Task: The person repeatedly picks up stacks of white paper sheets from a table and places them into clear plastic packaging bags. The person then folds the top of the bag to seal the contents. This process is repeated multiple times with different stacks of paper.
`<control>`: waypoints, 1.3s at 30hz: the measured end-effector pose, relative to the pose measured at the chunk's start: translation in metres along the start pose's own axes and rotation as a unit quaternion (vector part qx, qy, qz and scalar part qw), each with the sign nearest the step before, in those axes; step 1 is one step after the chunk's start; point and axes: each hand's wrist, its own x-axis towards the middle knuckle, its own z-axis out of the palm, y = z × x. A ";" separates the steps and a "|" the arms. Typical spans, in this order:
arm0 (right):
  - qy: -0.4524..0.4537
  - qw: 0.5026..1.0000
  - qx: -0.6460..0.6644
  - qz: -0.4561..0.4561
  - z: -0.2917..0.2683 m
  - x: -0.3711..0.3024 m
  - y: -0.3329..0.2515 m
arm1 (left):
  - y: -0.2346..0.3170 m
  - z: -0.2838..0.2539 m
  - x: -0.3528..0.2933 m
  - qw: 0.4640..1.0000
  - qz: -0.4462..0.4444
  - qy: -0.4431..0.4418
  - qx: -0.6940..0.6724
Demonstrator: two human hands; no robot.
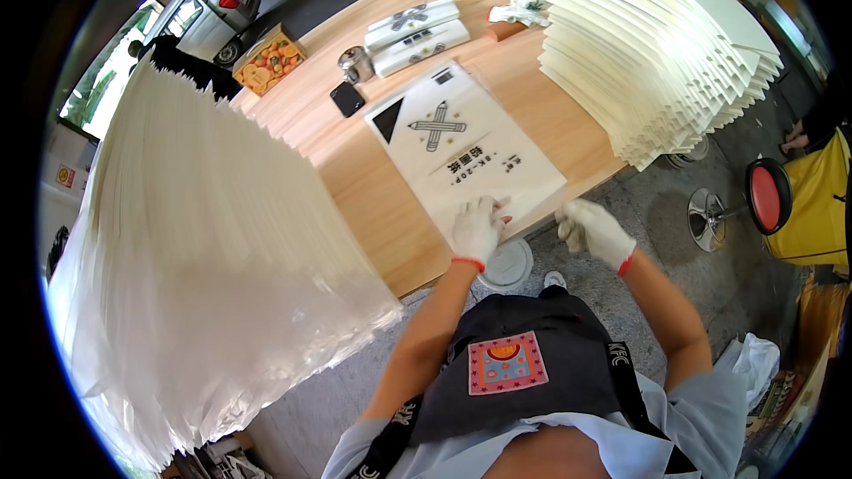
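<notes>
Left hand (pixel 477 227) spread on printed packet (pixel 484 137); right hand (pixel 593 229) curled, cannot tell if pinching. Best: press lightly, packet flat.

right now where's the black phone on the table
In the head view, the black phone lies left of centre on the wooden table, just below the metal cup and beside the upper left corner of the printed white packet.
</notes>
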 end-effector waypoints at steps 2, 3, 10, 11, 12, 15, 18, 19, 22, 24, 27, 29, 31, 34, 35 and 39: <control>0.042 0.998 0.028 0.041 -0.009 -0.011 0.029 | -0.005 0.014 0.025 0.995 -0.057 -0.063 0.054; 0.046 0.997 0.028 0.052 -0.010 -0.018 0.037 | -0.010 0.018 0.035 0.992 -0.070 -0.099 0.038; 0.001 0.998 -0.014 0.064 -0.013 0.002 0.047 | -0.052 0.013 0.062 0.978 -0.078 -0.183 -0.066; -0.038 0.998 0.010 0.044 -0.013 0.019 0.047 | -0.054 0.010 0.068 0.979 -0.069 -0.177 -0.077; -0.081 0.995 0.022 0.060 -0.009 0.042 0.042 | -0.052 0.004 0.072 0.980 -0.069 -0.176 -0.067; -0.064 0.989 -0.118 -0.056 0.033 0.089 0.001 | -0.045 -0.011 0.086 0.983 -0.046 -0.173 -0.051; -0.049 0.997 -0.027 -0.046 0.050 0.151 -0.001 | -0.044 -0.019 0.101 0.984 -0.041 -0.131 -0.113; -0.048 0.995 -0.058 -0.063 0.048 0.158 0.001 | -0.044 -0.026 0.108 0.978 -0.079 -0.083 -0.175; 0.023 0.916 -0.343 -0.205 -0.001 0.168 0.033 | -0.030 -0.063 0.130 0.835 -0.086 0.017 -0.543; 0.064 0.799 -0.554 -0.224 -0.023 0.161 0.037 | -0.013 -0.083 0.134 0.773 -0.077 0.014 -0.630; 0.004 0.898 -0.440 -0.033 -0.020 0.101 -0.022 | 0.006 -0.091 0.117 0.877 -0.082 -0.050 -0.470; -0.027 0.990 -0.134 0.025 0.009 0.076 -0.055 | 0.034 -0.080 0.109 0.883 -0.059 -0.074 -0.459; 0.078 0.678 -0.581 -0.444 0.014 0.110 -0.034 | 0.075 -0.060 0.105 0.914 0.021 -0.066 -0.400; 0.036 0.744 -0.607 -0.275 0.035 0.134 -0.025 | 0.151 -0.066 0.063 0.956 0.212 -0.045 -0.198; 0.025 0.763 -0.599 -0.239 0.024 0.139 -0.015 | 0.167 -0.068 0.057 0.949 0.144 -0.116 -0.255; -0.051 0.774 -0.584 -0.239 0.002 0.125 -0.013 | 0.171 -0.064 0.050 0.945 0.159 -0.116 -0.260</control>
